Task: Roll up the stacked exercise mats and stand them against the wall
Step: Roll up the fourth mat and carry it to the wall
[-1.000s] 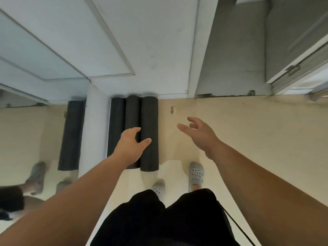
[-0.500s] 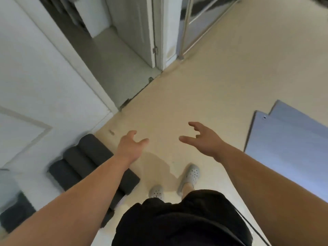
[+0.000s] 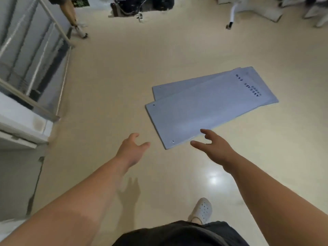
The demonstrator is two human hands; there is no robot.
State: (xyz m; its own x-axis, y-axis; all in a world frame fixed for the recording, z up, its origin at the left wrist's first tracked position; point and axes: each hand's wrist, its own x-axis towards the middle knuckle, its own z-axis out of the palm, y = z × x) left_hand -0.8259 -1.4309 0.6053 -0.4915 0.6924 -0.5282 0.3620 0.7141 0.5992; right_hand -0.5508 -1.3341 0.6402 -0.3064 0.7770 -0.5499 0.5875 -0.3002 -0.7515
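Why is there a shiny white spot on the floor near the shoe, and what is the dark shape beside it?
In the head view, the white spot is glare, a light bouncing off the glossy floor; the dark shape looks like the left hand's shadow; also in the head view, the far top edge is soft and blurry.

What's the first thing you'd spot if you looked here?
Two blue-grey mats lie flat, one stacked on the other, on the shiny floor, right of the middle. Nearer the camera, the left hand and right hand reach toward them, open and empty.
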